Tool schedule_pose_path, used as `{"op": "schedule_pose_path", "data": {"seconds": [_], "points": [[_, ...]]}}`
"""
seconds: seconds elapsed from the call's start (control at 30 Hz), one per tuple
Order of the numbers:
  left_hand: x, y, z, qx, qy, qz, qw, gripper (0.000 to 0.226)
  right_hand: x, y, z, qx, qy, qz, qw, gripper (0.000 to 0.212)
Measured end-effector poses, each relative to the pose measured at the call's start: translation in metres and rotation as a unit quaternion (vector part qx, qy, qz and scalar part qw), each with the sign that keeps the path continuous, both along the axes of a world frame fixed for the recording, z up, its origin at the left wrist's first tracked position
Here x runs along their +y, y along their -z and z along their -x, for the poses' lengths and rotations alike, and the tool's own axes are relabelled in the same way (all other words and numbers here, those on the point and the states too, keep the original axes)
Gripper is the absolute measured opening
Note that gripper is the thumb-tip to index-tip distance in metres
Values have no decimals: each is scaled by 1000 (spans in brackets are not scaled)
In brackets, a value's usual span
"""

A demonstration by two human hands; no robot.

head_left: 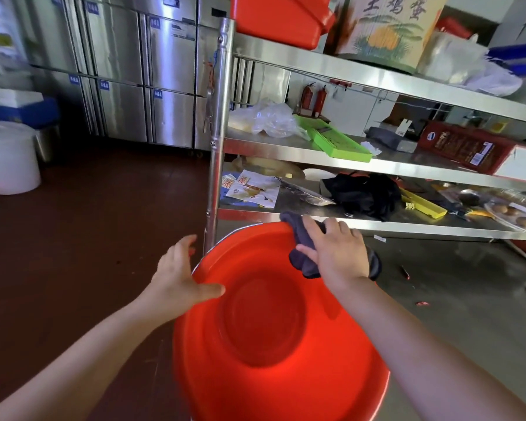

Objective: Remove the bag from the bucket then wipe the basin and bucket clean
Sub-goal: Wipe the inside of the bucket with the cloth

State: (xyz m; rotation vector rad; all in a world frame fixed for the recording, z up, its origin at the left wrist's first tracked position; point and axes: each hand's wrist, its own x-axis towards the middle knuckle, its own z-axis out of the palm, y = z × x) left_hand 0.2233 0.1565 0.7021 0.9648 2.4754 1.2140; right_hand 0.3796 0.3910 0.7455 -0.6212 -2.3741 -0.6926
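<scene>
A large red plastic basin (264, 323) fills the lower middle of the head view, tilted toward me with its inside showing. My right hand (334, 253) presses a dark grey cloth (301, 259) against the basin's far upper rim, fingers curled over the cloth. My left hand (179, 281) is at the basin's left rim with fingers straight and spread, thumb lying over the edge. A metal rim shows behind the basin at its upper left. No bag is in sight.
A steel shelf rack (346, 153) stands right behind the basin, with its upright post (216, 141) at the left. Its shelves hold a green tray (334, 139), a black bag (365, 192), papers and boxes. A white bucket (8, 158) stands far left on the dark red floor.
</scene>
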Motion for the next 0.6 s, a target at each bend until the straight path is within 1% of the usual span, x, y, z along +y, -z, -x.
{"op": "schedule_pose_path", "data": {"seconds": [0.03, 0.07, 0.1, 0.17, 0.2, 0.27, 0.33, 0.4, 0.53, 0.6], "points": [[7, -10, 0, 40, 36, -1, 999, 105, -5, -2, 4, -2, -30, -23, 999, 60], [15, -18, 0, 82, 69, 12, 994, 93, -11, -3, 9, -6, -57, -45, 997, 61], [23, -24, -1, 122, 83, 34, 988, 76, -18, -4, 14, -8, -80, -61, 995, 62], [32, -33, -2, 186, 52, 63, 979, 37, -33, -4, 24, -3, -104, -73, 992, 64], [34, -35, -3, 204, 32, 67, 976, 26, -40, -3, 27, 5, -107, -73, 992, 65], [32, -30, -4, 222, 26, 46, 974, 21, -53, 2, 34, 12, -117, -68, 991, 66], [29, -26, -6, 214, 29, 1, 976, 20, -61, 5, 40, 1, -132, -64, 989, 65], [25, -25, -5, 198, 21, -20, 980, 19, -64, 6, 44, -9, -141, -62, 988, 63], [13, -18, 1, 169, -4, -1, 986, 16, -58, 5, 42, 2, -118, -65, 991, 63], [3, -12, 5, 149, -24, -4, 989, 15, -52, 6, 36, 18, -81, -33, 996, 63]]}}
